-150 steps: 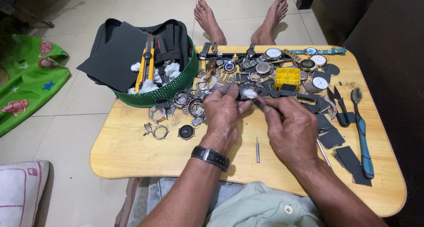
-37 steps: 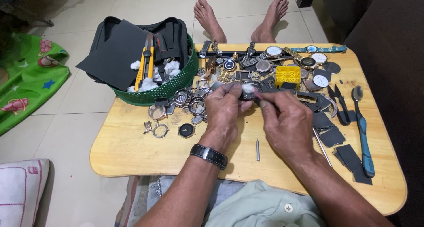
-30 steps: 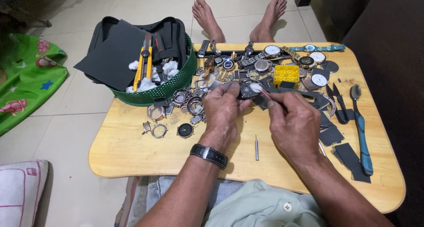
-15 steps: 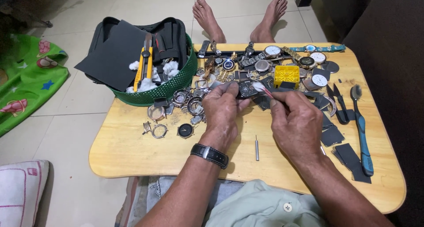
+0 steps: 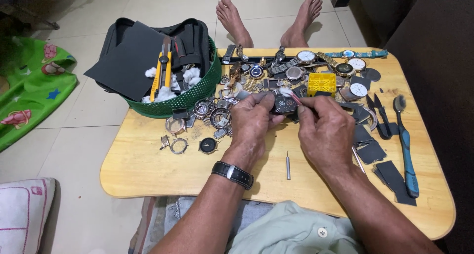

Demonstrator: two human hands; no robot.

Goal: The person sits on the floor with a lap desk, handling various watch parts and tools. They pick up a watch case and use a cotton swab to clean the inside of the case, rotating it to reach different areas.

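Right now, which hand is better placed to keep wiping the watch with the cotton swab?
The right hand. It already holds the cotton swab, with its white tip at the watch. The left hand is occupied gripping the watch and has no free fingers.

Layout, head view. The pale wooden surface [image 5: 148,170] fills the centre of the frame. A green plastic mesh basket [image 5: 190,100] overhangs its upper-left corner; inside lie a black sheet [image 5: 126,61] and, to its right, a yellow utility knife [image 5: 162,74]. A yellow plastic case holder [image 5: 321,84] sits upper centre, amid wristwatches. Left hand [image 5: 252,128] and right hand [image 5: 323,135] meet mid-frame at a dark round watch case [image 5: 284,105]. A thin metal pin tool [image 5: 288,166] lies below, between the hands. Black snips [image 5: 379,117] and, right of them, a blue-handled toothbrush [image 5: 406,148] occupy the right edge.
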